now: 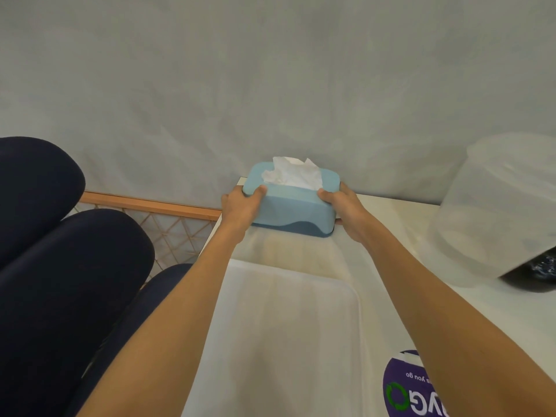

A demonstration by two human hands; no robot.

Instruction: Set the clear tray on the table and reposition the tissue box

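Observation:
A light blue tissue box with a white tissue sticking out of its top stands at the far corner of the white table, close to the wall. My left hand grips its left end and my right hand grips its right end. The clear tray lies flat on the table nearer to me, between my forearms, which hide part of it.
A translucent plastic container stands at the right over a dark object. A purple and white label lies at the near right. Dark blue cushions and a wooden lattice rail are to the left of the table.

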